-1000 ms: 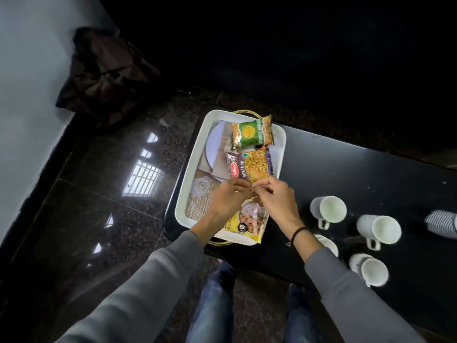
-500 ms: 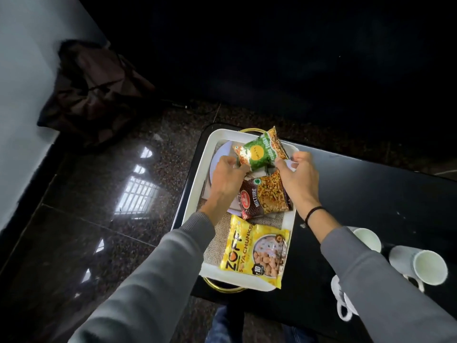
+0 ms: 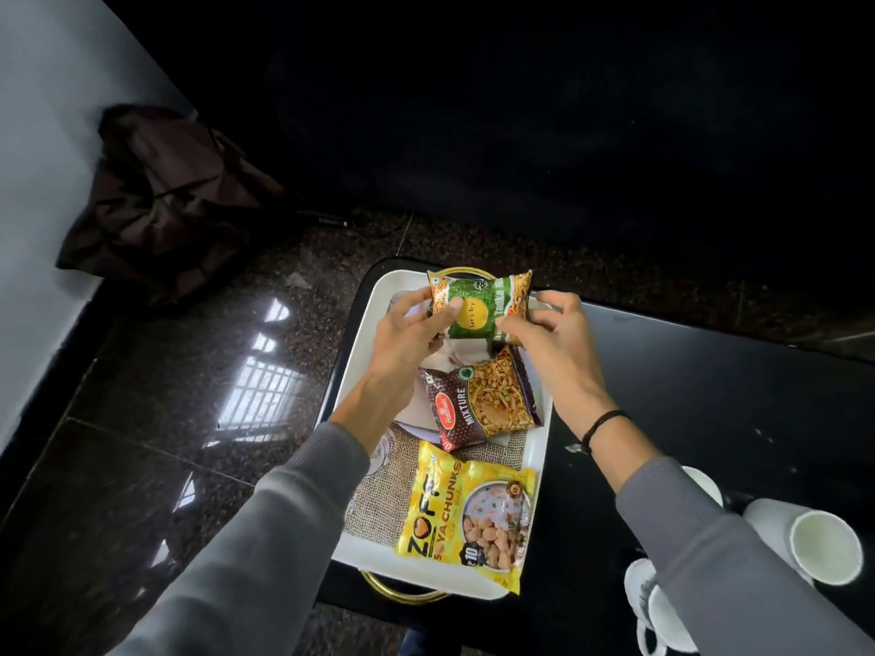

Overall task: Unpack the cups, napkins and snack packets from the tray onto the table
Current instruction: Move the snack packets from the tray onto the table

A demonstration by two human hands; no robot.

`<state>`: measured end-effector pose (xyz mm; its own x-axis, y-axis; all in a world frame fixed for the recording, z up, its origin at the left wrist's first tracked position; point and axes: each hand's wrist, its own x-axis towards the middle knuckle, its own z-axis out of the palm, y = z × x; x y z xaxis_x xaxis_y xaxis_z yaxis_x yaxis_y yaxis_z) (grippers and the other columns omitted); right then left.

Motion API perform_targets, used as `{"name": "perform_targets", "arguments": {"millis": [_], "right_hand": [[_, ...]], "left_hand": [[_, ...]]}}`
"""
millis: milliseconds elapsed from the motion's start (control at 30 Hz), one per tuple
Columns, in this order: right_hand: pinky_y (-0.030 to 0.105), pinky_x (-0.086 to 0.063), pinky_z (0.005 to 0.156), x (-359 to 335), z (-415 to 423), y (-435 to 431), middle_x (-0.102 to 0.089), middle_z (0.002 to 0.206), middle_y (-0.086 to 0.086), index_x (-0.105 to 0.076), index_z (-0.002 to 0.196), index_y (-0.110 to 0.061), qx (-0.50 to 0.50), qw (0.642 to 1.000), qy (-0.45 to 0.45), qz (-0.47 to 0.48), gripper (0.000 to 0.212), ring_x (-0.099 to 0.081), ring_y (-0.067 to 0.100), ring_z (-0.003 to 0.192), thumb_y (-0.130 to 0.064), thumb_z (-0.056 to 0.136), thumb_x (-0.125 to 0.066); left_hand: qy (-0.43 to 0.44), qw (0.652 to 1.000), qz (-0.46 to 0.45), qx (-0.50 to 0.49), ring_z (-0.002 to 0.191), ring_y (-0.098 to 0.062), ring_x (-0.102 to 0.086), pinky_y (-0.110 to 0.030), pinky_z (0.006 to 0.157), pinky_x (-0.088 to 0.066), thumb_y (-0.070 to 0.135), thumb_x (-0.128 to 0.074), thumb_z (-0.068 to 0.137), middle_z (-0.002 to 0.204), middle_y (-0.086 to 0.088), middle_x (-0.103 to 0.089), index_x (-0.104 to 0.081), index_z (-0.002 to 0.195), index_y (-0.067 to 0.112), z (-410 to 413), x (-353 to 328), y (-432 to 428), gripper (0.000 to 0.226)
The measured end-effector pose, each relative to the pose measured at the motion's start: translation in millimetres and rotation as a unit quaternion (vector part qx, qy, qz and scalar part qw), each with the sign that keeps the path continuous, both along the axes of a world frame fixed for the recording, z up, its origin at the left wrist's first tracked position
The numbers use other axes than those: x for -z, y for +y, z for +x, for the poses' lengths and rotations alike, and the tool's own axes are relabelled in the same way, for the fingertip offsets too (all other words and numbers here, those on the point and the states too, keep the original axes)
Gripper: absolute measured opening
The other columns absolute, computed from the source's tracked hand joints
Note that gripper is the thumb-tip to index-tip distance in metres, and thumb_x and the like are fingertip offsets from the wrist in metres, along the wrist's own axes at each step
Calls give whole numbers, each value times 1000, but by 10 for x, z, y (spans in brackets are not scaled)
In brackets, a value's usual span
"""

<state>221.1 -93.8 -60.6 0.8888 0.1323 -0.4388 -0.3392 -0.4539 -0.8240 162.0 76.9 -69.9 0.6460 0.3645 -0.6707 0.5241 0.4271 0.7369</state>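
A white tray [image 3: 352, 371] with gold handles lies at the left end of the black table [image 3: 710, 395]. Over its far end I hold a green snack packet [image 3: 478, 303], my left hand [image 3: 402, 343] gripping its left side and my right hand [image 3: 549, 333] its right side. A brown mixture packet [image 3: 478, 402] lies in the tray's middle. A yellow soya chunks packet [image 3: 466, 513] rests over the near rim. White napkins [image 3: 454, 355] and a burlap mat show under the packets. White cups [image 3: 824, 546] stand on the table at the lower right, partly hidden by my right sleeve.
The table's left edge runs just beside the tray, with glossy dark stone floor [image 3: 189, 442] below. A dark brown bag [image 3: 165, 205] lies on the floor against the pale wall at the left. The far background is black.
Both hands moved from the yellow packet at the near end to the far end and took hold of the green packet, which is now lifted off the tray. The view tilted closer.
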Motion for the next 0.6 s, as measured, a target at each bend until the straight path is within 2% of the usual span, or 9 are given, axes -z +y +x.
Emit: {"name": "perform_targets", "arguments": {"millis": [67,167,267,367,400,500,600], "right_hand": [[26,-49,75,-37,36,-131,-75,106,-11,-56,97,-31,-17,999,34,33,42,-71,3,91,-44,67,-81],[27,-52,79,-55,71,-406,-77,97,-12,-60,104,-33,-62,994,88,35,54,-73,2,89,-41,58,-88],[22,-50,78,-76,80,-729,-74,101,-13,-60,112,-29,-63,993,92,25,65,-69,-4,86,-39,58,-93],[19,-51,79,-133,131,-1074,-70,110,-14,-58,122,-29,-46,995,76,37,71,-68,-3,94,-39,61,-93],[21,-53,81,-142,158,-1191,-72,109,-12,-61,120,-28,-49,995,80,35,67,-69,0,95,-39,61,-93],[28,-56,88,-119,207,-1483,-77,102,-8,-68,111,-28,-75,992,103,13,59,-73,7,96,-47,60,-90],[36,-56,95,-40,220,-1682,-76,106,-6,-67,117,-24,-76,989,123,-11,72,-71,11,101,-57,56,-88]], "left_hand": [[-30,999,-25,1,114,-22,-71,-40,93,-60,25,-85,83,126,-7,-72,-63,130,28,14,-66,-75,51],[-73,997,7,18,100,-17,-77,-34,82,-64,19,-86,81,110,5,-79,-66,129,22,102,-150,-275,52],[-89,994,40,47,92,-17,-78,-34,79,-64,14,-92,72,101,0,-80,-66,126,19,233,-230,-519,60],[-103,984,83,118,78,-3,-75,-17,63,-58,14,-96,65,92,4,-78,-67,125,24,374,-270,-804,67],[-103,981,85,138,79,-2,-75,-15,63,-57,13,-96,66,90,5,-79,-66,125,24,421,-263,-916,67],[-85,982,55,160,88,-10,-75,-19,71,-59,9,-93,71,102,-5,-79,-62,130,14,527,-176,-1245,67],[-49,988,29,146,90,-8,-76,-17,73,-58,12,-87,79,112,-10,-77,-57,134,6,567,-35,-1527,63]]}}
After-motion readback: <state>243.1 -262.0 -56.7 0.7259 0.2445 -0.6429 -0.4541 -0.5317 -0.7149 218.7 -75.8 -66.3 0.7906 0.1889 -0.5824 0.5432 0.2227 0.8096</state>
